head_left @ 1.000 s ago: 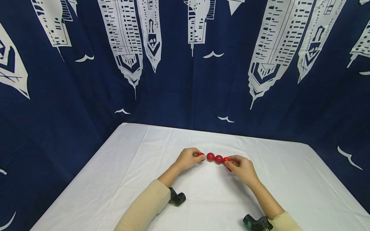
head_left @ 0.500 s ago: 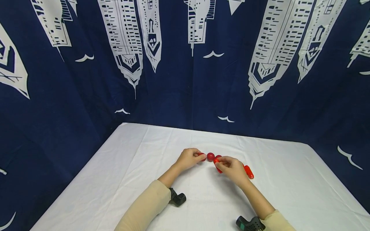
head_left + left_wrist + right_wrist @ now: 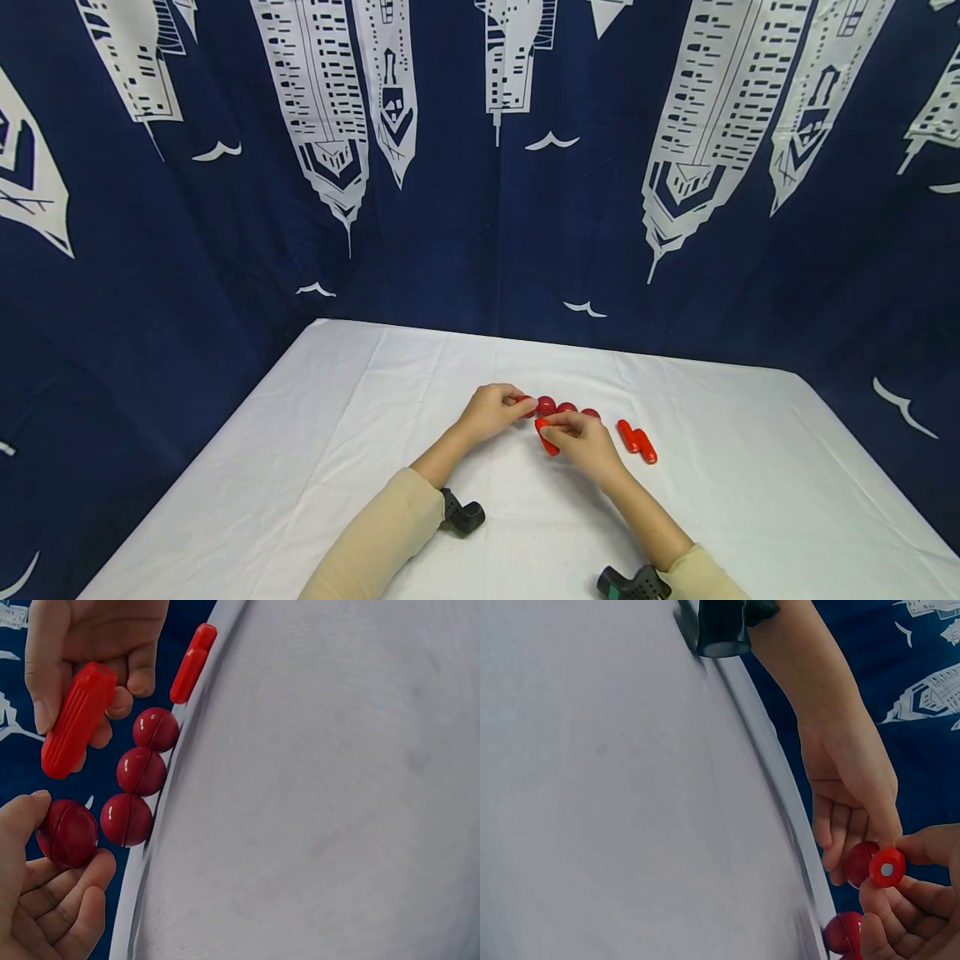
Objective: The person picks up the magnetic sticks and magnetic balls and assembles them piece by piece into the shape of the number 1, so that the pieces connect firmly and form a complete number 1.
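Note:
My left hand [image 3: 486, 414] pinches a dark red ball [image 3: 67, 834], which has a seam round it, between thumb and fingers. Just to its right, my right hand [image 3: 592, 450] grips a bright red ribbed rod [image 3: 79, 721] by thumb and fingertips, held tilted. A round grey disc [image 3: 887, 869] shows in the rod's end in the right wrist view. Rod and held ball are close together but apart in the left wrist view. Behind the right hand, three more dark red balls [image 3: 141, 771] sit in a row on the table.
Two more red rods [image 3: 645, 447] lie side by side on the white-covered table [image 3: 750, 467], right of the balls. A dark blue printed cloth [image 3: 480, 250] hangs behind the table's far edge. Black wrist devices [image 3: 465, 517] are worn below both hands.
My right hand has moved left with the rod, towards the ball in my left hand. Two rods and the row's rightmost ball now show behind it. The left hand has barely moved.

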Demonstrator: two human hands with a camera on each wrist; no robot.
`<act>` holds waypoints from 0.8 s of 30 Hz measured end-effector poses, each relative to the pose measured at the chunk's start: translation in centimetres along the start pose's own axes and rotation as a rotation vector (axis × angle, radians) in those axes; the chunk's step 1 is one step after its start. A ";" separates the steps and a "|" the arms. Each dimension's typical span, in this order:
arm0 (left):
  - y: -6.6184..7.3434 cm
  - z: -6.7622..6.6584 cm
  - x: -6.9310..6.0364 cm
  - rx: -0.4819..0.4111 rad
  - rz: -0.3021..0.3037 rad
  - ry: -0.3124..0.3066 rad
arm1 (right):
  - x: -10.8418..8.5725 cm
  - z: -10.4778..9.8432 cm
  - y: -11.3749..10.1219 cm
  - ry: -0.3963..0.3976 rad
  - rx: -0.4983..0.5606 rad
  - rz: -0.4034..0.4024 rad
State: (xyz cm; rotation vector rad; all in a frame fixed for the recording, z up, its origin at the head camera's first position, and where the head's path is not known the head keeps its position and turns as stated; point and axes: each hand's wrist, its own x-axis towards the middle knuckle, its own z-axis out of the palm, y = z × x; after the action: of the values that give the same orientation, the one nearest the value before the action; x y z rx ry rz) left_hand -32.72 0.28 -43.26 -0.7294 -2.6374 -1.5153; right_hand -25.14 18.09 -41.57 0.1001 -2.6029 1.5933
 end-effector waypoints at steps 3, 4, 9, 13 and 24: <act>0.0 0.0 0.0 -0.010 0.001 -0.001 | 0.0 0.4 0.0 -0.001 0.049 0.028; -0.1 0.0 0.0 -0.011 -0.001 0.001 | -0.1 0.5 0.0 -0.002 0.066 0.033; -0.1 -0.1 0.0 -0.014 0.010 0.015 | 0.0 1.1 0.1 0.003 0.119 0.072; -0.2 -0.1 0.0 -0.022 0.014 0.021 | 0.1 1.7 0.0 0.011 0.187 0.117; 0.5 -0.3 0.0 -0.125 -0.030 0.043 | 0.8 2.6 -0.4 0.041 0.464 0.206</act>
State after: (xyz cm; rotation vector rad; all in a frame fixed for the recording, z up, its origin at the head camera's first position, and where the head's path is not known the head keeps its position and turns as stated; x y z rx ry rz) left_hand -32.62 0.24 -42.69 -0.6583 -2.5528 -1.6968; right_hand -26.01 15.64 -42.31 -0.1737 -2.2220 2.2161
